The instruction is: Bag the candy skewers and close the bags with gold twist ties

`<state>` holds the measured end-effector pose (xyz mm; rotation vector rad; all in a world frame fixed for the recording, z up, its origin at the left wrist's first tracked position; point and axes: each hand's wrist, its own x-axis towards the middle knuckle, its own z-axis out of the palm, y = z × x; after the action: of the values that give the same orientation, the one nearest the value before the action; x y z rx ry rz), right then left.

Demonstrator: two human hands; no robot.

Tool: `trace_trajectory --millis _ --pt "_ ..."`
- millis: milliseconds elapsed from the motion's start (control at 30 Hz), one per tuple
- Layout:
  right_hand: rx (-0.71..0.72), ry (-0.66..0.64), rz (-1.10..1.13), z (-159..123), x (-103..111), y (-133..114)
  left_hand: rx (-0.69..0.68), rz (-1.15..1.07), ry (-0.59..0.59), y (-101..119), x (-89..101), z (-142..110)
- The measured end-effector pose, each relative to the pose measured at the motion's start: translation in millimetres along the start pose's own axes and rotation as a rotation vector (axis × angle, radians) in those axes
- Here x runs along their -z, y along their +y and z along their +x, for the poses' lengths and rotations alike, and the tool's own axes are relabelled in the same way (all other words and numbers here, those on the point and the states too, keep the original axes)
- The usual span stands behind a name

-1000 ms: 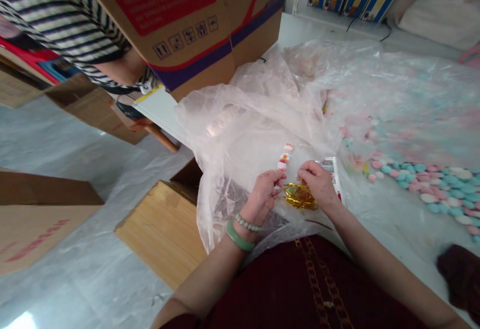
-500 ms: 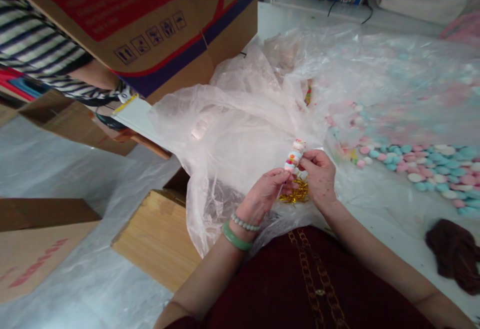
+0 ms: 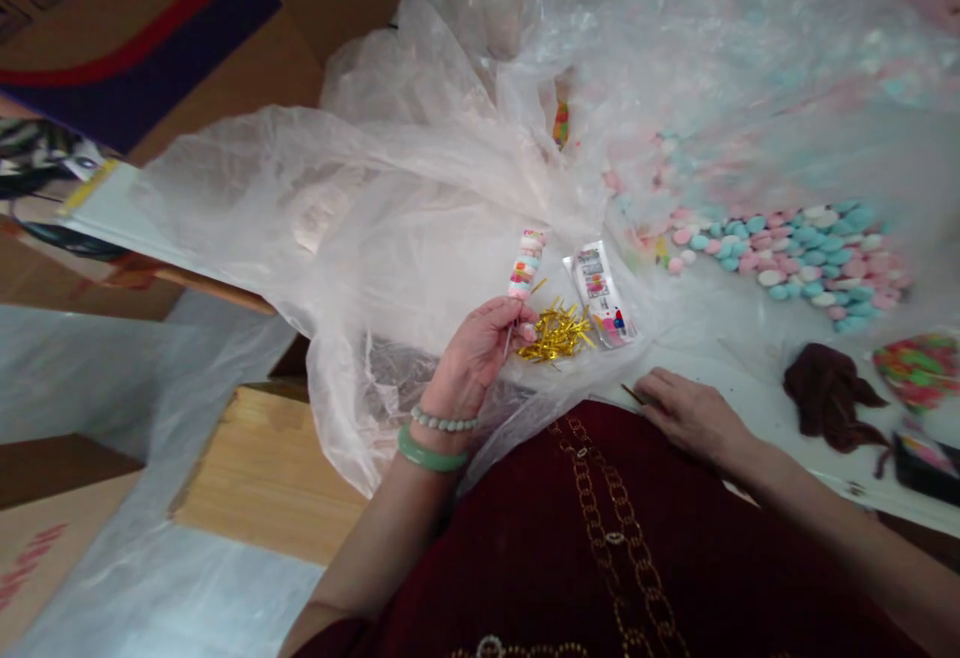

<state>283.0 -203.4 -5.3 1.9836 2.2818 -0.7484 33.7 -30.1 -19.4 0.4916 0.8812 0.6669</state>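
My left hand (image 3: 484,338) is closed around the stick of a marshmallow skewer (image 3: 526,266), a stack of pink, white and light blue pieces with a bright band, tilted upward. Just right of it lies a pile of gold twist ties (image 3: 556,332) on clear plastic sheeting. Beyond the pile is a printed white packet (image 3: 602,296). At the table's front edge, my right hand (image 3: 686,410) rests low with its fingers together on a thin brown strip (image 3: 631,393); only the strip's tip shows.
Pink, blue and white candies (image 3: 810,253) spread under and beside plastic sheeting (image 3: 420,168) at right. A brown cloth (image 3: 829,393) and a colourful bag (image 3: 919,368) lie farther right. A large carton (image 3: 225,58) stands back left; a wooden box (image 3: 270,478) sits below the table.
My right hand touched the skewer's pieces half a second ago, then moved down and right to the table edge. My left hand keeps hold of the skewer. The view has shifted right and down.
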Motion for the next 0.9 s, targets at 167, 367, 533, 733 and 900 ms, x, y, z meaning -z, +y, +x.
trace_trajectory --millis 167,367,533,733,900 --pt "0.085 0.227 -0.357 -9 -34 -2 0.024 -0.003 0.007 5 -11.5 -3" --pt "0.147 0.485 -0.121 9 -7 0 -0.016 0.000 0.064 16 -4.9 -13" --pt "0.159 0.549 -0.070 67 28 -34 -0.032 0.024 0.035 14 -6.9 -15" --pt "0.414 0.681 -0.086 120 41 -82 -0.070 0.116 0.020 17 -9.7 -18" --pt "0.497 0.715 -0.058 140 36 -82 0.105 0.042 -0.127 18 -11.0 -19"
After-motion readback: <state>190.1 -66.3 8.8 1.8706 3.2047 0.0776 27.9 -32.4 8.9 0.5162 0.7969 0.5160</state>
